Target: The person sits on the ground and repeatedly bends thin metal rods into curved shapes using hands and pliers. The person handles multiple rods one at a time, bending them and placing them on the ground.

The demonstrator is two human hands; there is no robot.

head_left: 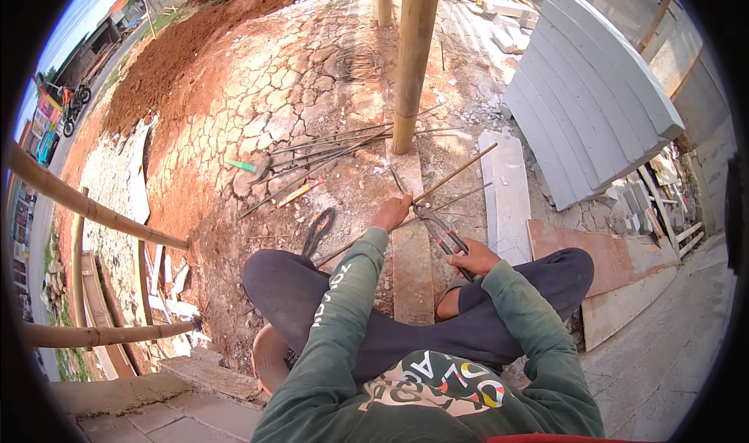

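Note:
I sit cross-legged with both forearms reaching forward. My left hand (392, 211) is closed around thin metal rods; one rod (456, 173) sticks out to the far right of it. In my right hand (476, 257) are the handles of long-handled pincers (434, 220), whose jaws lie against the rods just right of my left hand. The exact bite of the jaws is too small to tell. Beneath them runs a wooden plank (412, 283). Left of my left hand lies a dark-handled tool (318, 229) on the ground.
More thin rods (328, 158) lie ahead, near a bamboo post (413, 60). Left of them are a green-handled tool (242, 165) and a yellow-red tube (300, 192). Grey blocks (585, 99) lean at right, beside boards (608, 259). Bamboo poles (94, 209) stand left.

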